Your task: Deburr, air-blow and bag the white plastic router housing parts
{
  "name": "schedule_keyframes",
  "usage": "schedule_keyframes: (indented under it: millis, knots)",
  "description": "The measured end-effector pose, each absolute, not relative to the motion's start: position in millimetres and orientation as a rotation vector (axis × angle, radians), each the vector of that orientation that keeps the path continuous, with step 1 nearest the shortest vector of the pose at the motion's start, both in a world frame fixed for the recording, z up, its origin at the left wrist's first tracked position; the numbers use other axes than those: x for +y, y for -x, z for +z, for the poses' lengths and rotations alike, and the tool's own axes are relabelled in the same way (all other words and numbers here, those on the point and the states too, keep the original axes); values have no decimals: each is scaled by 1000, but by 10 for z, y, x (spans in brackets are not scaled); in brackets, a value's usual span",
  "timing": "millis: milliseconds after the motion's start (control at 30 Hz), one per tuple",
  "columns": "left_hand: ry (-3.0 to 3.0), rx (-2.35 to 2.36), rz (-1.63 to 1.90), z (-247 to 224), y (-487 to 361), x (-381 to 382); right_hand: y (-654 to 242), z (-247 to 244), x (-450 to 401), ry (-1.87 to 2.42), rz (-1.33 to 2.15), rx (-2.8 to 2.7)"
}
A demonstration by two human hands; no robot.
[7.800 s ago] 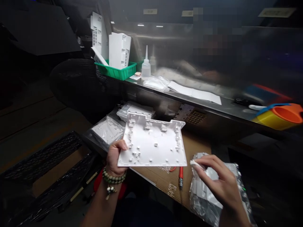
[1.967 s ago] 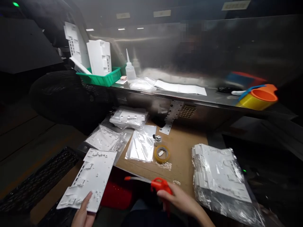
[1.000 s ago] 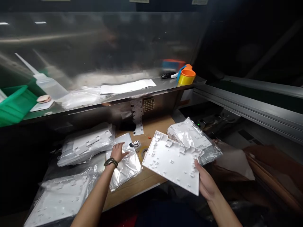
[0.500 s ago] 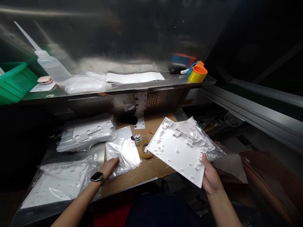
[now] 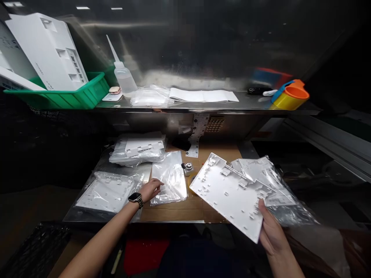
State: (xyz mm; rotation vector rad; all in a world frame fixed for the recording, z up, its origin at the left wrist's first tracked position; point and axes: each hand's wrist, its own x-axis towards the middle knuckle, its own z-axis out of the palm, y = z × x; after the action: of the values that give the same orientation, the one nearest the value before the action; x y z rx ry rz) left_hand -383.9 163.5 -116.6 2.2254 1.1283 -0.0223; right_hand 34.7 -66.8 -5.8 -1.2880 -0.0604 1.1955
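Note:
My right hand point(image 5: 271, 227) grips the lower right corner of a white plastic panel point(image 5: 228, 195), which is tilted, its clip-studded side facing me. My left hand point(image 5: 151, 190), with a watch on the wrist, rests at the left edge of a stack of clear plastic bags point(image 5: 171, 179). Its fingers are a little bent and loosely apart, with nothing gripped between them. Left of that hand lies a bagged white panel point(image 5: 107, 193). Bagged panels point(image 5: 268, 177) also lie behind and to the right of the held panel.
A bagged stack point(image 5: 137, 148) sits at the back left of the table. The shelf above holds a green bin point(image 5: 87, 94) of white panels, a squeeze bottle point(image 5: 124, 79), folded white paper point(image 5: 204, 95) and an orange and yellow tape holder point(image 5: 291, 96). A tape roll point(image 5: 191, 180) is partly hidden.
The view has swung left, bringing the green bin's white panels into sight. My left hand's fingers have loosened and spread on the clear bags. The panel stays in my right hand.

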Motion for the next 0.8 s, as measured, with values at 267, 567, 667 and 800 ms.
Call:
schedule_keyframes:
  millis: [267, 567, 667, 800]
  knots:
    - [-2070, 1077, -146, -1171, 3506, 1818, -320, -198, -804, 1265, 1257, 41]
    - [-1736, 1074, -27, -1165, 3358, 1732, -319, -415, -865, 1238, 1510, 10]
    - [-1606, 1060, 134, -1135, 3299, 1529, -150, -438, -766, 1209, 1698, -65]
    - [-1539, 1043, 306, -1188, 3022, 1244, 355, -447, -490, 1163, 1813, -315]
